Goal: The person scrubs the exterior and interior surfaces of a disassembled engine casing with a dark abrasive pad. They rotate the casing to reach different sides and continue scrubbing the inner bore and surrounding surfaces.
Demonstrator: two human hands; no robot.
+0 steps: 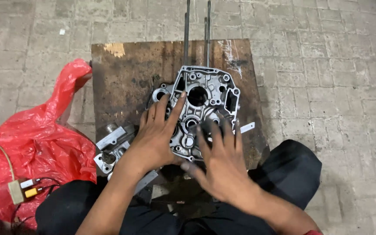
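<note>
A grey cast-metal engine case half [205,100] lies flat on a dark, stained wooden board [122,74]. Several long thin rods [196,30] stand up from its far end. My left hand [155,135] rests flat on the case's left side, fingers spread and index finger stretched toward the big round bore. My right hand [220,161] presses flat on the near edge of the case, fingers apart. Neither hand holds anything.
A smaller grey metal engine part [112,146] lies at the board's near left corner. A red plastic bag [40,139] sits on the left, with a small yellow connector and wires [27,191] beside it. Brick paving [327,65] surrounds the board. My knees in dark trousers [292,169] frame it.
</note>
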